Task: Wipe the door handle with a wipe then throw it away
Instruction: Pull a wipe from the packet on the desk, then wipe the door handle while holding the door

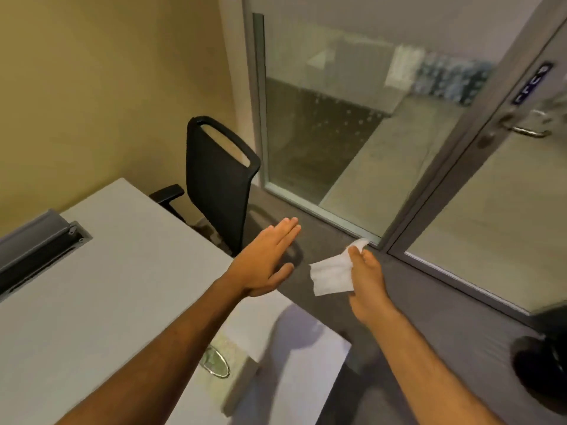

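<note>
Right hand [363,280]: fingertips pinch thin white wipe [333,276] by its top edge; sheet hangs free, ready for use
Left hand [267,259]: flat, fingers spread, holding nothing; likely balancing
Curved silver metal door handle [526,130]: far upper right on the glass door; unwiped, well apart from wipe

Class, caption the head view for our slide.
Right hand pinches a wipe, left hand open, door handle beyond.

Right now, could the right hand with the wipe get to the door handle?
Probably yes: nothing stands between the right hand, pinching the wipe, and the door handle, though the handle looks beyond its present reach.
</note>
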The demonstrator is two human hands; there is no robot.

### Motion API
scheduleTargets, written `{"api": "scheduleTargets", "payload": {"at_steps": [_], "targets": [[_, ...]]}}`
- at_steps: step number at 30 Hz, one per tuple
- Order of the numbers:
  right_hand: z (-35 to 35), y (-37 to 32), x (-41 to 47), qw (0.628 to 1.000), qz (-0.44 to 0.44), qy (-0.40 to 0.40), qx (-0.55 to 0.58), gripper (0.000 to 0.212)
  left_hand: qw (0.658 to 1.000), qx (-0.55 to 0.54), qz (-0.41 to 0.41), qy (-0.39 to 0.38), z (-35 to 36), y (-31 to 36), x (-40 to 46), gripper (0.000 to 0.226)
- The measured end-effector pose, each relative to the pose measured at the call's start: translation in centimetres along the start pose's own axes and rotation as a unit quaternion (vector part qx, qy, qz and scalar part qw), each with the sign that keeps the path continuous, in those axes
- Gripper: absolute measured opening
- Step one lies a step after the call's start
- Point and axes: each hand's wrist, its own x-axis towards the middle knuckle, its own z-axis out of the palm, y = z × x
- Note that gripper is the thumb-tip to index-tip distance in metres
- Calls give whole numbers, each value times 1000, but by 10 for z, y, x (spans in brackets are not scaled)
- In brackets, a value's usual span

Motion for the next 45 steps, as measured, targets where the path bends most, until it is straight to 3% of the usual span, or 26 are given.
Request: {"api": "scheduleTargets", "payload": {"at_steps": [3, 7, 15, 22, 26, 33, 39, 45], "targets": [[-44, -78, -1, 991, -2, -59, 122, 14, 997, 25, 73, 22, -21, 48, 74, 77], [-116, -170, -11, 982, -98, -102, 124, 28, 989, 17, 142, 37, -38, 118, 166, 77], [-279, -323, -6, 961, -216, -14, 174, 25, 953, 60, 286, 82, -55, 282, 349, 77], [-372, -404, 32, 929, -340, 62, 136, 11, 917, 73, 374, 114, -57, 391, 478, 76], [-407, -418, 83, 924, -356, 94, 100, 13, 904, 119, 403, 83, -36, 402, 543, 76], [-440, -420, 217, 928, -328, 165, 62, 11, 868, 207, 451, 32, 7, 365, 683, 75], [-442, -422, 359, 938, -269, 216, 23, 10, 838, 250, 482, 54, 35, 321, 826, 70], [-445, -424, 448, 936, -222, 271, -43, 16, 799, 292, 515, 103, 41, 311, 914, 69]]}}
